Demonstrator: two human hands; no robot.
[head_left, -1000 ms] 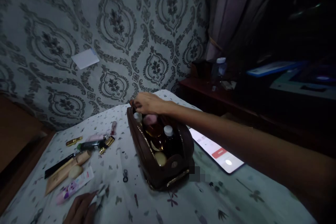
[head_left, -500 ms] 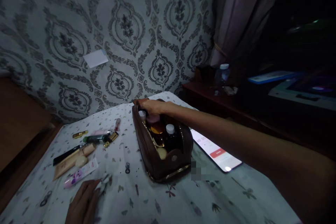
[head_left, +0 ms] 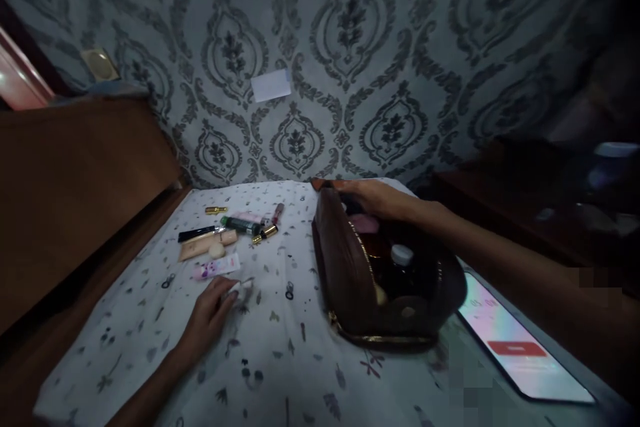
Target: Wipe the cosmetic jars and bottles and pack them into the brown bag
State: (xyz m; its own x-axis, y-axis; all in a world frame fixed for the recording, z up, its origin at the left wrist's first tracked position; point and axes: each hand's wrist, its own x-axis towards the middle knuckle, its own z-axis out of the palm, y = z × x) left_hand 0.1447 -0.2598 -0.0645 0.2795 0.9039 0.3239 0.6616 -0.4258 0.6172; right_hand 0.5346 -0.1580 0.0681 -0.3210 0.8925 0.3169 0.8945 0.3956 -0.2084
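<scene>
A brown zip-up toiletry bag [head_left: 345,273] stands unzipped on the patterned cloth. Inside it are a dark bottle with a white cap [head_left: 402,255], a pink item [head_left: 364,223] and other things in shadow. My right hand [head_left: 377,199] is closed at the bag's far end, by an orange-brown flap [head_left: 327,184]; its fingertips are partly hidden. On the cloth to the left rests my left hand [head_left: 215,303], fingers pinched on a small white crumpled piece like tissue [head_left: 244,284]. Just beyond it lies a white and purple tube [head_left: 217,267].
Several cosmetics lie beyond the tube, among them a green tube [head_left: 240,224], a beige tube [head_left: 200,247] and a gold lipstick [head_left: 265,234]. A lit phone [head_left: 520,347] lies right of the bag. A wooden panel [head_left: 85,193] borders the left; patterned wall behind.
The view has turned left, so everything appears farther right. The bag's near-left wall now hides more of its contents. Both hands keep their places at the bag and on the cloth.
</scene>
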